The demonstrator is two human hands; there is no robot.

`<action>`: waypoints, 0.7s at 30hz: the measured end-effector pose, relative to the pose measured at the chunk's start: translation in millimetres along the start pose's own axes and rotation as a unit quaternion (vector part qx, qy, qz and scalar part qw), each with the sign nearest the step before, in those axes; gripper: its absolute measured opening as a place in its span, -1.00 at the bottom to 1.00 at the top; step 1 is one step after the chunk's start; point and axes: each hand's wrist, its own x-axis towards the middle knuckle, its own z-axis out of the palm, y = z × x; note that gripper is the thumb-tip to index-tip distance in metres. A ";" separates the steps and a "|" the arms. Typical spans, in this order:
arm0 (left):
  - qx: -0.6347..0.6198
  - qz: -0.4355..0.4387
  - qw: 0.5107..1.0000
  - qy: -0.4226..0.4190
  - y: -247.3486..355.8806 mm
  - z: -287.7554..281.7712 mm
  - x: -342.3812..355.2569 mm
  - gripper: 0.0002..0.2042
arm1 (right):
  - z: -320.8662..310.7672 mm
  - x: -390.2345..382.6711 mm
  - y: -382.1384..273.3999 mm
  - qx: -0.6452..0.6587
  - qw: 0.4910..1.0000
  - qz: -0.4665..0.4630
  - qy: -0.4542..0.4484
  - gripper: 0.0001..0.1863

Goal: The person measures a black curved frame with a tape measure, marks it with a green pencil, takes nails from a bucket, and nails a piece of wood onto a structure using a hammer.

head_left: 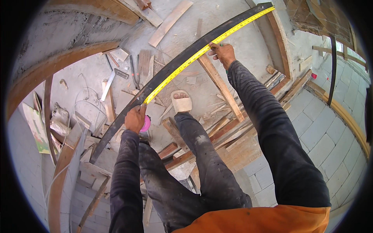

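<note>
A long dark bar [171, 66] runs slantwise across the view, from the lower left to the upper right. Along its near edge lies the yellow blade of a tape measure [185, 65], pulled far out. My left hand [135, 119] is closed on the tape measure at the bar's lower part, with its pink case beside the palm. Farther up, my right hand [223, 55] has its fingertips pinched together at the blade's edge. Whatever sits between those fingers is too small to name; a bit of green shows under the palm.
Pliers-like tools [134, 72] and a carpenter's square [109, 83] lie on the dusty floor beyond the bar. Timber pieces [221, 87] and scraps are scattered around my feet. Wooden frames [280, 42] stand at the right, near a grey block wall [326, 128].
</note>
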 end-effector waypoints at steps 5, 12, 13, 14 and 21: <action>-0.001 0.002 1.000 -0.008 1.2 -0.6 -0.4 -0.52 | 8.0 -6.2 5.5 0.008 1.000 -0.011 -0.016 -0.72; -0.019 0.009 1.000 -0.008 -1.9 -1.1 -1.0 -0.52 | 40.5 -31.2 15.2 -0.010 0.999 0.026 -0.042 -0.71; -0.021 0.007 1.000 -0.011 -2.8 -0.9 -0.7 -0.51 | 44.7 -35.4 16.9 0.002 0.999 0.027 -0.047 -0.71; -0.025 0.010 1.000 -0.012 -3.7 -0.7 0.0 -0.51 | 49.5 -38.1 17.8 0.016 0.998 0.024 -0.047 -0.71; -0.039 0.027 0.999 -0.008 -10.9 -2.5 1.4 -0.48 | 71.7 -46.0 24.1 0.069 0.997 0.016 -0.033 -0.75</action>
